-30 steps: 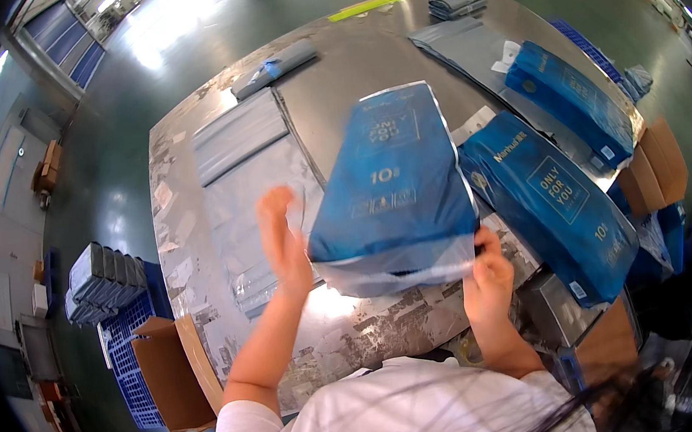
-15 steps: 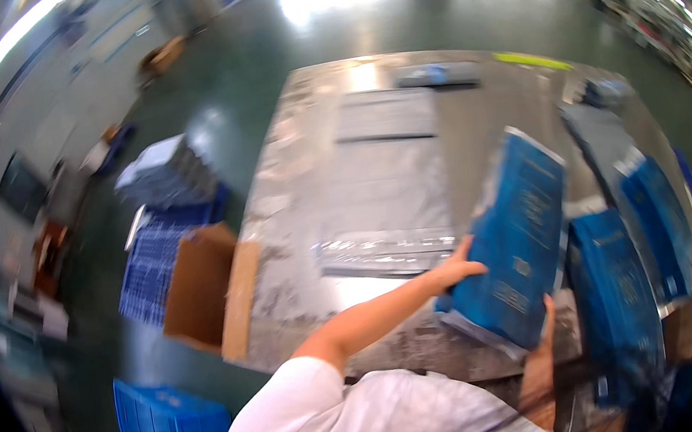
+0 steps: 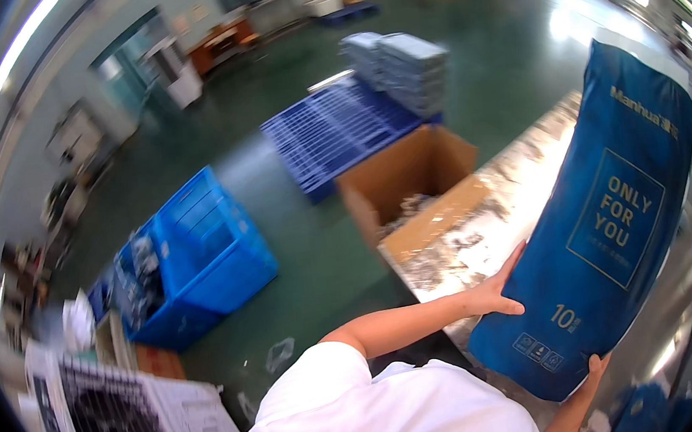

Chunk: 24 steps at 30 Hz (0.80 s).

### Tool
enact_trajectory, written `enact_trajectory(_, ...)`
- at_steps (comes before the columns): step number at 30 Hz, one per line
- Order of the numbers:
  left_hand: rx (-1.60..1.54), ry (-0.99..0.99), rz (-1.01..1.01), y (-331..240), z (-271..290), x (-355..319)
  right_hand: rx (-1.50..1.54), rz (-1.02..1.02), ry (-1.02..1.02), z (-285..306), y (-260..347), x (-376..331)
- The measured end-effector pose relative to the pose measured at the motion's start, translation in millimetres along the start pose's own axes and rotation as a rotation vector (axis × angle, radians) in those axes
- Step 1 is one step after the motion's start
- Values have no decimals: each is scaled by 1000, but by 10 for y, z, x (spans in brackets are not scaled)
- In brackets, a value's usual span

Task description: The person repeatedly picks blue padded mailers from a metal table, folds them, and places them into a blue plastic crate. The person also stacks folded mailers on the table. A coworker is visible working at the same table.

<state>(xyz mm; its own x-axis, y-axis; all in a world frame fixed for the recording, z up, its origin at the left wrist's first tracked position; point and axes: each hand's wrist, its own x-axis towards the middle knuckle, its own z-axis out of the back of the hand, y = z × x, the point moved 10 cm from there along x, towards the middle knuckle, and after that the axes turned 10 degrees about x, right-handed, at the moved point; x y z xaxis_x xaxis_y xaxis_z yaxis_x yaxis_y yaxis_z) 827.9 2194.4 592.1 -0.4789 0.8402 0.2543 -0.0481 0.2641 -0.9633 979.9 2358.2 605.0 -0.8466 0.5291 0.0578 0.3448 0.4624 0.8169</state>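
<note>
Blue bag (image 3: 595, 230) hung tilted over the table (image 3: 471, 246). Left hand (image 3: 493, 295) gripped lower left edge, thumb in front; right hand (image 3: 596, 373) gripped lower right. 2-sided hold, probably to balance its length.

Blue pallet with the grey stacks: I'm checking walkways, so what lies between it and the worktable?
In the head view, an open cardboard box stands between the blue pallet and the worktable.

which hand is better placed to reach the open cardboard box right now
Probably the left hand: it grips the left edge of the blue package, nearer the open cardboard box, while the right hand holds the lower right, farther away.
</note>
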Motion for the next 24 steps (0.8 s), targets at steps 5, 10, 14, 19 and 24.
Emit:
enact_trajectory(5, 14, -440, -82, -541, 996, -1490, -16, -242, 316, -1600, -868, 46)
enact_trajectory(10, 24, -768, -37, -715, 2118, -3184, -1, -455, 622, -2879, -2285, -240)
enact_trajectory(14, -113, -1025, 16, -819, 2628, -4414, 77, -608, 704, -4029, -3102, -755)
enact_trajectory(19, -236, -1305, -30, -841, 2974, -5743, 51, -892, 952, -4932, -4593, -1106)
enact_trajectory(24, -311, -1489, -157, -725, 3319, -6773, -75, -1144, 1061, -5724, -5443, -1725)
